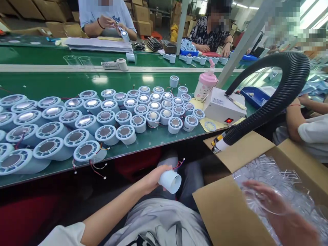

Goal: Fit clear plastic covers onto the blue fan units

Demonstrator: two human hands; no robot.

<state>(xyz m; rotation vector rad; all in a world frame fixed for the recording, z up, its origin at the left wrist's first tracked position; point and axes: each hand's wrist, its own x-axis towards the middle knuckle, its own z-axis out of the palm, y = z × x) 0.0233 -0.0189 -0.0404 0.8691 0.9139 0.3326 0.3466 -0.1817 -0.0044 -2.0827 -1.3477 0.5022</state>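
- Left hand (156, 177) was closed around a light-blue plastic cylindrical housing (170, 181), held above the lap, out beyond the near edge of the green-topped bench (153, 140). Its hollow-looking end faced right and down; thin red and purple wires with a small pale connector stood up from its back.
- Right hand (279, 205) was inside the open brown cardboard box (225, 212), among the clear plastic pieces (266, 167). Blurred; a clear curved rim showed against the fingers, but could not tell whether anything was gripped.
- Box sat off the bench, below its near edge on the right.
- Light-blue cylinders with round grey discs on top (125, 134) stood in close rows along the near edge, from the left end rightward. Some trailed wires, a few over the edge.
- Right of the rows: a white box-shaped device with a red lit switch (221, 107), a black corrugated hose (284, 90) arching above it.
- Behind that device stood a white bottle with a pink lid (205, 87).
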